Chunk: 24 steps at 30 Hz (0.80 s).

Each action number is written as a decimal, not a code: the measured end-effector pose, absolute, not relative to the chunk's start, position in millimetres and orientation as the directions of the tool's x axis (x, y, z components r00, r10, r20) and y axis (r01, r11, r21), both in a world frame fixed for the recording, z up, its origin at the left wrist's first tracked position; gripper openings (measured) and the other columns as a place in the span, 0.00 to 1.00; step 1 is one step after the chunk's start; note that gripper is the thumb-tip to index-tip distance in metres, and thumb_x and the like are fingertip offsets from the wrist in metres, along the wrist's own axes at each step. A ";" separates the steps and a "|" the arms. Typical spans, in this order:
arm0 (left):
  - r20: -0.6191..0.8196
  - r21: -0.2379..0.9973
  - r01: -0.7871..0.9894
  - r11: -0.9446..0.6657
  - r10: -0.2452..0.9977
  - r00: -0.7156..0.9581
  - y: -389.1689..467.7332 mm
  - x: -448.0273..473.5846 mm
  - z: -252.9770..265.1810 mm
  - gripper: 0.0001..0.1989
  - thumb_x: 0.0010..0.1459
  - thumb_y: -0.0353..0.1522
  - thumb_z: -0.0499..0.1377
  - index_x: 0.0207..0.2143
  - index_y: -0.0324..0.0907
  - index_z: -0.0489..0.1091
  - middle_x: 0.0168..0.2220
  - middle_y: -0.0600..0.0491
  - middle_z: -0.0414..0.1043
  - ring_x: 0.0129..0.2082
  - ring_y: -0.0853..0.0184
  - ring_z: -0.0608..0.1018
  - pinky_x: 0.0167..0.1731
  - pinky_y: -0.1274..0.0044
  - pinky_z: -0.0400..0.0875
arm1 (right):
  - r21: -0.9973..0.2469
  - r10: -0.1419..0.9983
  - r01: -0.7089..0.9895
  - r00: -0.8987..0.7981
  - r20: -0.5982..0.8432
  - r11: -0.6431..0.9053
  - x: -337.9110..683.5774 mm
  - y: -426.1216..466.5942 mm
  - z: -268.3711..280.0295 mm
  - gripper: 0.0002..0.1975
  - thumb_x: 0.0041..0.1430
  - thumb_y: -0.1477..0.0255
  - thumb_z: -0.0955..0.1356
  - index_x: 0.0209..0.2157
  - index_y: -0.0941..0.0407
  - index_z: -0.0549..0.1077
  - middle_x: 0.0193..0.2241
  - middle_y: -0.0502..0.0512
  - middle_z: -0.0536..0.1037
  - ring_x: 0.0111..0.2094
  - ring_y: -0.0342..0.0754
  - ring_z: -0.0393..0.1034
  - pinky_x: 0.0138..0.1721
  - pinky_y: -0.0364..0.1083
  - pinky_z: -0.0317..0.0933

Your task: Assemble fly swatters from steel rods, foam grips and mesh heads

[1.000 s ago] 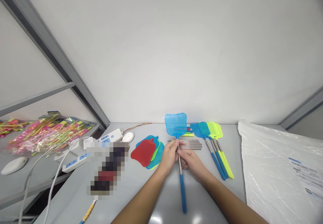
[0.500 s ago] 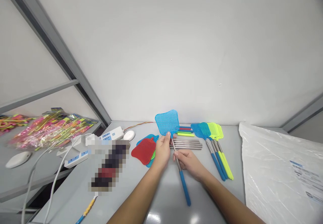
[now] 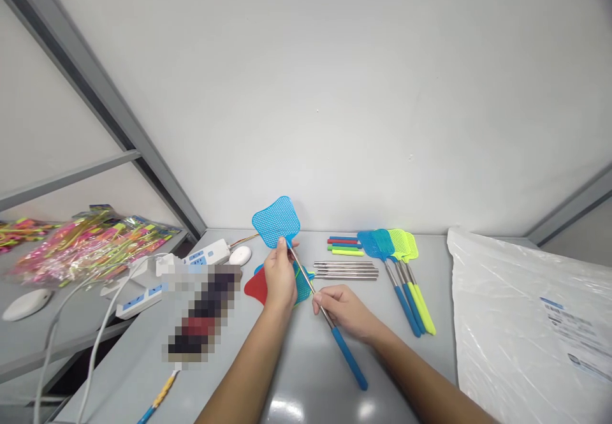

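Observation:
A blue fly swatter (image 3: 276,222) with a metal rod and a blue grip is held tilted above the table, its head up and to the left. My left hand (image 3: 280,272) is closed around the neck just below the head. My right hand (image 3: 340,309) pinches the rod a little above the grip. Under my left hand lie loose swatter heads, a red one (image 3: 255,286) and others in blue and green, partly hidden. Metal rods (image 3: 347,270) lie in a row behind my right hand. Coloured grip tubes (image 3: 345,245) rest beyond them.
Several finished-looking swatters (image 3: 406,284) in blue and yellow-green lie to the right. A white plastic package (image 3: 521,328) covers the right side. On the left are power strips (image 3: 208,253), a white round device (image 3: 240,255), a pixelated object (image 3: 203,315) and bagged colourful items (image 3: 105,242).
The swatter's head has swung left and tilted further, with both hands moving left along with it. The metal rods and grip tubes show more fully now.

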<state>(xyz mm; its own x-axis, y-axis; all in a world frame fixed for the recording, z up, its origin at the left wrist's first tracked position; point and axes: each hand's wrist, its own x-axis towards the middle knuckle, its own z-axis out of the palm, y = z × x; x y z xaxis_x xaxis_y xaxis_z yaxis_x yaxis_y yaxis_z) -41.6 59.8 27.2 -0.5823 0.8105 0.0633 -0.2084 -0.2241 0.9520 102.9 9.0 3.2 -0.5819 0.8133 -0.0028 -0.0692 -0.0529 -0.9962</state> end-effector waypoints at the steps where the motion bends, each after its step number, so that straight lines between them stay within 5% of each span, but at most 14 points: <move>1: 0.063 0.947 -0.222 -0.233 0.810 -0.583 60.6 -43.6 28.6 0.24 0.54 0.50 0.57 0.31 0.36 0.74 0.25 0.53 0.70 0.22 0.72 0.68 0.27 0.78 0.66 | -0.997 0.808 -0.064 -0.590 0.000 -0.047 103.2 8.1 4.1 0.20 0.60 0.57 0.64 0.25 0.58 0.72 0.13 0.42 0.57 0.16 0.38 0.50 0.20 0.40 0.46; 7: 0.054 0.922 -0.287 -0.259 0.821 -0.568 63.6 -51.1 31.2 0.22 0.55 0.50 0.57 0.32 0.38 0.72 0.28 0.54 0.70 0.23 0.74 0.68 0.27 0.78 0.66 | -0.998 0.766 -0.037 -0.642 -0.023 -0.060 108.9 6.9 6.6 0.19 0.61 0.58 0.64 0.25 0.58 0.71 0.13 0.42 0.57 0.17 0.38 0.49 0.20 0.41 0.44; 12: 0.020 0.930 -0.308 -0.199 0.867 -0.497 59.8 -38.9 19.3 0.24 0.56 0.51 0.55 0.34 0.37 0.72 0.22 0.57 0.63 0.21 0.73 0.66 0.23 0.80 0.61 | -0.993 0.735 -0.029 -0.675 -0.064 -0.113 118.1 5.1 3.5 0.18 0.60 0.59 0.66 0.25 0.59 0.72 0.14 0.42 0.56 0.17 0.37 0.46 0.20 0.41 0.40; 24: 0.010 0.957 -0.283 -0.070 0.978 -0.208 30.2 7.3 1.5 0.22 0.58 0.49 0.54 0.27 0.39 0.69 0.21 0.57 0.62 0.21 0.72 0.65 0.23 0.80 0.60 | -0.979 0.851 -0.128 -0.520 -0.071 -0.160 119.3 16.3 -16.1 0.21 0.57 0.54 0.65 0.23 0.57 0.67 0.13 0.41 0.55 0.16 0.38 0.47 0.20 0.41 0.44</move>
<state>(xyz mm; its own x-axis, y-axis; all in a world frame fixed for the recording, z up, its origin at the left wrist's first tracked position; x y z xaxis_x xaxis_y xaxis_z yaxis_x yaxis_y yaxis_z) 7.3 30.2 1.5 -0.2081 0.9780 0.0100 -0.2825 -0.0699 0.9567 119.3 16.3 -16.1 -0.5202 0.8511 -0.0709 -0.1278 -0.1596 -0.9789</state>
